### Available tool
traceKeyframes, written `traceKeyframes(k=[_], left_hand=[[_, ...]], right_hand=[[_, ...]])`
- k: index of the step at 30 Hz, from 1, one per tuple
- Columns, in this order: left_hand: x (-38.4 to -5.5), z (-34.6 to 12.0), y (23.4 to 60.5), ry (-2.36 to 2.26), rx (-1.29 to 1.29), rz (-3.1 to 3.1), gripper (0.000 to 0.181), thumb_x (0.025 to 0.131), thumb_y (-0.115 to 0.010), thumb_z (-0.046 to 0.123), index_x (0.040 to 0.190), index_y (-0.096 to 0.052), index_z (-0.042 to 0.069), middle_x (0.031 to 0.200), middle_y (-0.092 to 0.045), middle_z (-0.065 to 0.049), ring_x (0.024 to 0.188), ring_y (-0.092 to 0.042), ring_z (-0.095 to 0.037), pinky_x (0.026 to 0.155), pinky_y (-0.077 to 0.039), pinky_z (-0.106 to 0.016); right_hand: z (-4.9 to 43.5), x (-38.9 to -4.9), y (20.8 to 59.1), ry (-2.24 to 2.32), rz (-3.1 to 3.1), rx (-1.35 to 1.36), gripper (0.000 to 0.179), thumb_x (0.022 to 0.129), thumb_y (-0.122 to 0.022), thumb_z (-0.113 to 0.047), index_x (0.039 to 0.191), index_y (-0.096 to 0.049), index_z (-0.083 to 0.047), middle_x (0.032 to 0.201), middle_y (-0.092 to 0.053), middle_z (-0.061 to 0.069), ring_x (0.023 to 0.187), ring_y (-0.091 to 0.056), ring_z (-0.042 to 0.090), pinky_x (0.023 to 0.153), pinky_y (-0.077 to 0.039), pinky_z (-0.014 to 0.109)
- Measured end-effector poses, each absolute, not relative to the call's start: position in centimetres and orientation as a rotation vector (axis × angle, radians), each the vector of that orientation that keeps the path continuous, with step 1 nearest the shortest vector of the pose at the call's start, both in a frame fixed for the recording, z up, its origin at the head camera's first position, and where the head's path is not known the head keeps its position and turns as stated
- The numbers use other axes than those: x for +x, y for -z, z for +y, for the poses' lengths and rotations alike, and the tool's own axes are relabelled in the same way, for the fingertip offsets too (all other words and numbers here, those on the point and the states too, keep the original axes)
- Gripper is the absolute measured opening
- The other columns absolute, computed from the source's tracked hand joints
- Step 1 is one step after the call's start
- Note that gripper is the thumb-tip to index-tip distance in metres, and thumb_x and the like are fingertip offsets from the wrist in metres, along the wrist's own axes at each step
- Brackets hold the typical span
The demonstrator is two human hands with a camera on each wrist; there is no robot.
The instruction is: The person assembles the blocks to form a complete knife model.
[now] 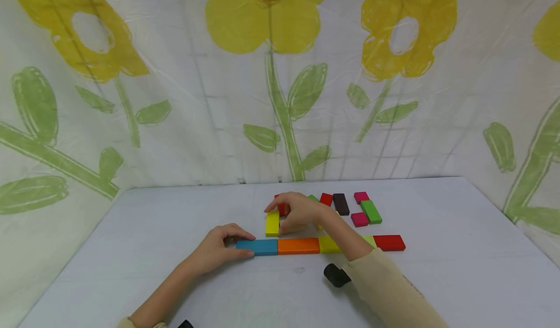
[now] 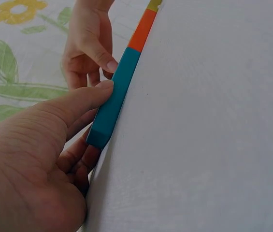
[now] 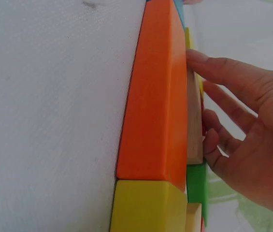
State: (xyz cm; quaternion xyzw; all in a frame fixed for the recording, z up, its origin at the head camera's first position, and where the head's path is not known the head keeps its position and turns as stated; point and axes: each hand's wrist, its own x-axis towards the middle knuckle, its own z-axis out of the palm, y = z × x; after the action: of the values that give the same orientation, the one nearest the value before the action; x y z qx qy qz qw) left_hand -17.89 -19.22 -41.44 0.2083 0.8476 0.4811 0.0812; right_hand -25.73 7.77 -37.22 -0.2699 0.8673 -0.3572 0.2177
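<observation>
A straight row of flat blocks runs across the table: a blue block (image 1: pixel 257 247), an orange block (image 1: pixel 298 246), a yellow-green block (image 1: pixel 329 244), a pale green block (image 1: pixel 369 240) and a red block (image 1: pixel 389 243). My left hand (image 1: pixel 220 244) holds the blue block's left end, thumb on the near side and fingers behind. Behind the row, my right hand (image 1: pixel 302 211) brackets a bright yellow block (image 1: pixel 272 224) between thumb and index finger. A plain wood-coloured block (image 3: pixel 194 121) lies beside the right thumb, behind the orange block.
Behind the right hand lie a red block (image 1: pixel 283 209), another red block (image 1: pixel 325 199) and a dark brown block (image 1: pixel 341 204). Farther right, a green block (image 1: pixel 371 212) adjoins two pink blocks (image 1: pixel 359 219). A flowered curtain (image 1: pixel 197 124) hangs behind the white table (image 1: pixel 153 231).
</observation>
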Motion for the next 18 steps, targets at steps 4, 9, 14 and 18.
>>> traceKeyframes(k=[4, 9, 14, 18], left_hand=[[-17.9, -19.2, 41.4, -1.445, 0.640, 2.529, 0.027, 0.090, -0.086, 0.021, 0.115, -0.081, 0.011, 0.111, -0.075, -0.003, 0.102, -0.062, -0.016, 0.087, -0.051, -0.024], [-17.9, -19.3, 41.4, -1.456, 0.653, 2.525, 0.027, 0.090, -0.086, 0.020, 0.114, -0.081, 0.011, 0.110, -0.075, -0.003, 0.102, -0.062, -0.014, 0.087, -0.051, -0.024], [-17.9, -19.3, 41.5, -1.467, 0.660, 2.518, 0.026, 0.090, -0.086, 0.019, 0.114, -0.081, 0.010, 0.110, -0.075, -0.003, 0.102, -0.062, -0.014, 0.087, -0.051, -0.024], [-17.8, -19.3, 41.5, -1.472, 0.657, 2.512, 0.026, 0.090, -0.086, 0.019, 0.114, -0.081, 0.010, 0.111, -0.075, -0.004, 0.103, -0.063, -0.015, 0.088, -0.052, -0.024]], right_hand=[[7.5, -25.9, 37.2, 0.948, 2.409, -0.764, 0.049, 0.084, -0.084, -0.005, 0.129, -0.076, -0.023, 0.110, -0.063, 0.001, 0.106, -0.054, 0.022, 0.082, -0.054, 0.031], [6.8, -26.1, 37.6, 0.922, 2.454, -0.802, 0.048, 0.083, -0.088, -0.010, 0.128, -0.077, -0.023, 0.122, -0.065, 0.001, 0.112, -0.054, 0.021, 0.087, -0.054, 0.033], [6.1, -26.1, 38.0, 0.955, 2.491, -0.773, 0.046, 0.082, -0.092, -0.014, 0.125, -0.079, -0.021, 0.130, -0.066, 0.002, 0.118, -0.055, 0.022, 0.095, -0.053, 0.037], [5.8, -26.0, 38.1, 0.974, 2.506, -0.761, 0.041, 0.084, -0.091, -0.013, 0.123, -0.079, -0.016, 0.119, -0.067, 0.001, 0.108, -0.056, 0.019, 0.090, -0.051, 0.030]])
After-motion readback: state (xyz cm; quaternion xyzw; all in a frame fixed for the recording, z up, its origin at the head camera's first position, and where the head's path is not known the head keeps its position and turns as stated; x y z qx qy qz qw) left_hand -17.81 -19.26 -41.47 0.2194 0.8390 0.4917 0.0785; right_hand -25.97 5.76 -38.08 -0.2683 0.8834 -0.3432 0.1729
